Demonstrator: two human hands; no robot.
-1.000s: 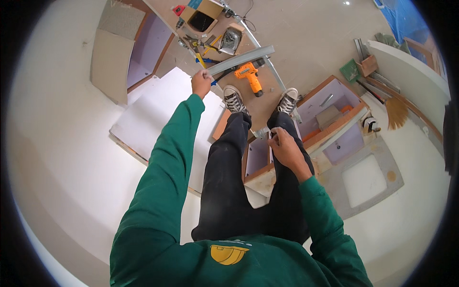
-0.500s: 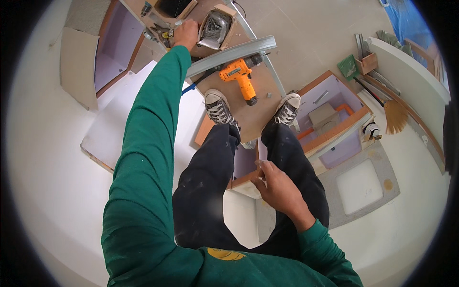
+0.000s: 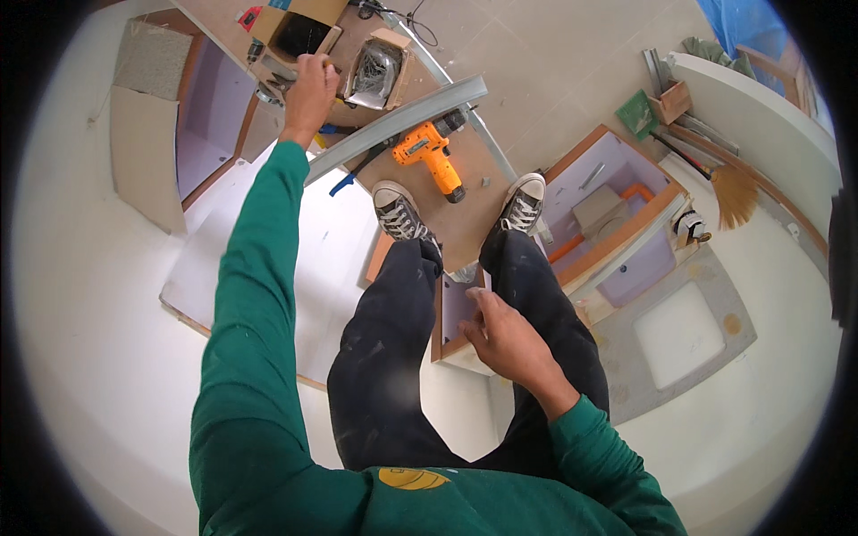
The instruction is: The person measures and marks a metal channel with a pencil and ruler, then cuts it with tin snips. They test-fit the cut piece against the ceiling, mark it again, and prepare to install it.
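Note:
My left hand (image 3: 310,100) reaches over the tools at the far end of the board (image 3: 469,214). Its fingers are curled closed, and what they hold is hidden. Just right of it stands an open cardboard box (image 3: 399,76) with a clear bag of metal fasteners (image 3: 375,71). A second open box (image 3: 299,34) with dark contents lies beyond the fingers. In front of my thigh hovers my right hand (image 3: 514,344), loosely bent, thumb apart from the fingers, with nothing visible in it. An orange cordless drill (image 3: 429,156) lies beside a metal channel (image 3: 402,125).
My shoes (image 3: 399,210) stand on the board, high above open cabinet boxes (image 3: 617,143). At the right are a broom (image 3: 735,198), a green dustpan (image 3: 636,114) and a grey slab (image 3: 737,335) with a cutout. A blue-handled tool (image 3: 342,184) pokes past the board's left edge.
The view has shifted. My left hand has moved a little left and nearer to me, and now covers the yellow-handled pliers. My right hand stays in front of my thigh.

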